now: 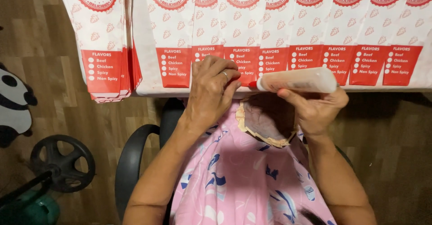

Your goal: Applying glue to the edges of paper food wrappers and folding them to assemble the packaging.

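Head view, looking down at lap & counter edge (148, 90).

Right hand (317, 110): fingers curled round a pale squeeze bottle (299, 80), held sideways just above the counter edge, red tip (253, 84) pointing left toward the other hand. Thumb on the near side of the bottle, grip closed on it.

Left hand (211, 92): fingers bunched & bent down, tips pressed on the bottom edge of a red & white paper bag (238, 45) at the counter edge. Ring on one finger. Looks like it's pinning or pinching the bag's edge w/ the fingertips; can't tell which. Bottle tip sits just beside these fingers, nearly touching.

Bags lie in a row across the counter, overlapping side by side, each w/ a red round print up top & a red panel at the bottom. A separate stack of the same bags (108, 40) sits at far left, hanging over the counter edge, well apart from both hands.

Below: pink patterned garment (243, 175) on the lap, black chair arm (130, 157) at left. On the wood floor at left, a black wheel-like part (63, 162) & sth green (31, 209).
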